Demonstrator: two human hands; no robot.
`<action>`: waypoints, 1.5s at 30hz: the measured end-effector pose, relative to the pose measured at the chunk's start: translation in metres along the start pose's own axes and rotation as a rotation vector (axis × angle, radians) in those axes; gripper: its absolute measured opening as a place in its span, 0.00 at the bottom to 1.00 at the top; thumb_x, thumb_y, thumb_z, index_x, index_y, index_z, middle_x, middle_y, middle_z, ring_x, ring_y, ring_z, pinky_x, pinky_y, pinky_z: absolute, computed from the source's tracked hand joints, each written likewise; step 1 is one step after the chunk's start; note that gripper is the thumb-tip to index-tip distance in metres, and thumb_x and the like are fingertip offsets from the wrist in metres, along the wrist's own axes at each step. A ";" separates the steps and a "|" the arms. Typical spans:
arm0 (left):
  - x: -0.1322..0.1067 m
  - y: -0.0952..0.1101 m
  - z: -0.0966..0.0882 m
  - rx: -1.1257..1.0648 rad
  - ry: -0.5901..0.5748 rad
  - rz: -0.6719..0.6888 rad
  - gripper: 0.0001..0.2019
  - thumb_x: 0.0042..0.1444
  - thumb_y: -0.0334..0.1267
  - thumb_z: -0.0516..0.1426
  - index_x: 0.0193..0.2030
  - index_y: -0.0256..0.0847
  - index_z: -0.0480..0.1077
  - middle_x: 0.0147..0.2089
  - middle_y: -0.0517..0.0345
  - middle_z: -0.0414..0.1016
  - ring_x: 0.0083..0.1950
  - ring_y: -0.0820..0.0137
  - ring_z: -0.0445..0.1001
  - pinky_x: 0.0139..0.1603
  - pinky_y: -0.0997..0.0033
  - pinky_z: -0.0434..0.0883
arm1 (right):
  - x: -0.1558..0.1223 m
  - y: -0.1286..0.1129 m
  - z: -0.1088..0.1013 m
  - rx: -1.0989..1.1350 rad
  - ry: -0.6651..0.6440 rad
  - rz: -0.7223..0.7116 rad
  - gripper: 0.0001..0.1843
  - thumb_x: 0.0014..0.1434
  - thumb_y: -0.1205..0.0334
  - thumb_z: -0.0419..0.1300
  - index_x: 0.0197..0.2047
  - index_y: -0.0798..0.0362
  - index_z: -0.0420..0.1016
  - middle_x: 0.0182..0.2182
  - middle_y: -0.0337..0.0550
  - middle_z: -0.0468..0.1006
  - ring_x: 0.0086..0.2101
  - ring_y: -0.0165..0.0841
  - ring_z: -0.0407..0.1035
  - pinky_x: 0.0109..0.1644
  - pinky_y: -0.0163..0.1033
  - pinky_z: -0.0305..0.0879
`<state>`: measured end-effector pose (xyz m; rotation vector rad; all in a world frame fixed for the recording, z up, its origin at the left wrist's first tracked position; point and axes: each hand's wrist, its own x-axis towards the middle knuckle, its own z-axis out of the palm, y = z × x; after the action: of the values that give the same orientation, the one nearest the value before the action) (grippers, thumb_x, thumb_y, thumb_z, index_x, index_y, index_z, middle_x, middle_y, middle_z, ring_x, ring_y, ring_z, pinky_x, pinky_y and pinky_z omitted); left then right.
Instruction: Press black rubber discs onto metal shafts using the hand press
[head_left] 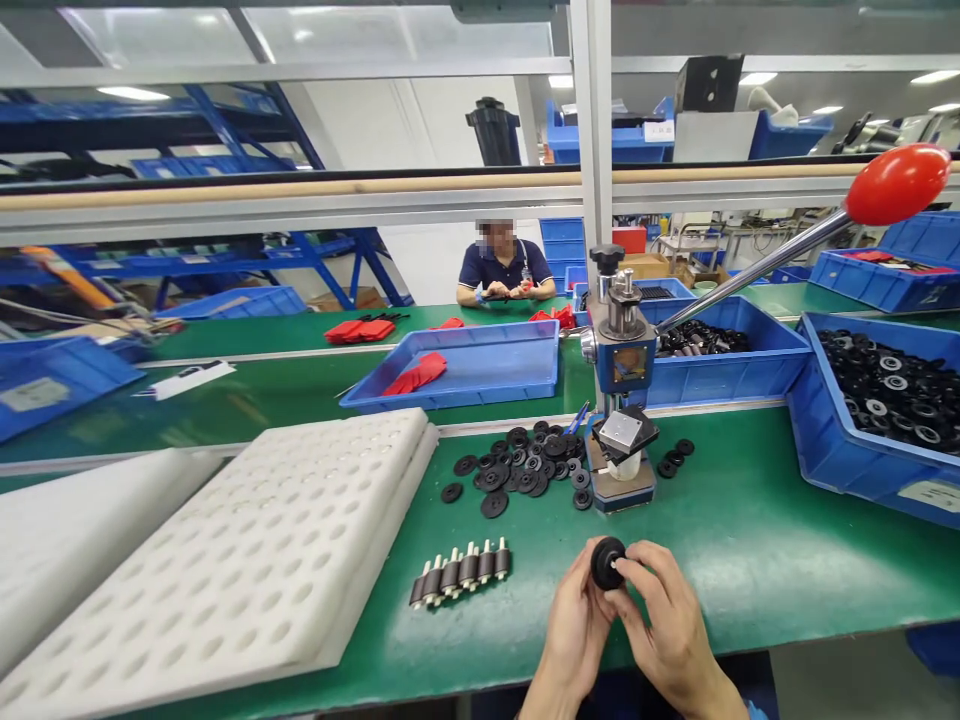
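Observation:
Both my hands meet low in the middle of the view over the green table. My left hand and my right hand pinch one small black round part between their fingertips. A row of several small black-and-silver cylinders lies to the left of my hands. A heap of black discs lies farther back, beside a small hand press with a long lever ending in a red knob.
White foam trays with round holes fill the left. Blue bins of black parts stand at the right and behind the press. A blue tray holds red pieces. A person in a dark shirt sits opposite.

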<state>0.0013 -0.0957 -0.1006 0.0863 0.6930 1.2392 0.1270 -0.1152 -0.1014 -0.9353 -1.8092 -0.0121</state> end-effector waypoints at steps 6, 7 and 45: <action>0.005 -0.001 -0.003 0.039 0.003 -0.004 0.19 0.43 0.40 0.76 0.35 0.36 0.74 0.28 0.63 0.73 0.25 0.77 0.68 0.25 0.78 0.65 | -0.007 0.002 0.001 -0.009 0.031 0.038 0.09 0.70 0.71 0.56 0.51 0.54 0.72 0.48 0.54 0.74 0.50 0.42 0.73 0.51 0.48 0.78; 0.005 -0.002 -0.004 0.046 -0.006 0.001 0.19 0.43 0.40 0.76 0.35 0.36 0.74 0.28 0.64 0.72 0.26 0.77 0.67 0.25 0.78 0.65 | -0.008 0.002 0.000 -0.012 0.031 0.055 0.09 0.70 0.70 0.56 0.52 0.54 0.72 0.48 0.54 0.74 0.51 0.42 0.73 0.51 0.47 0.78; 0.003 -0.010 -0.004 0.332 -0.019 0.094 0.24 0.45 0.55 0.74 0.38 0.37 0.77 0.33 0.60 0.71 0.32 0.72 0.66 0.30 0.76 0.64 | -0.023 0.006 -0.001 -0.012 0.051 0.192 0.06 0.70 0.66 0.56 0.49 0.51 0.72 0.47 0.53 0.76 0.48 0.42 0.76 0.48 0.44 0.79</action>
<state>0.0079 -0.0973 -0.1093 0.4076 0.8818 1.2013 0.1350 -0.1249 -0.1218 -1.1040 -1.6683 0.0734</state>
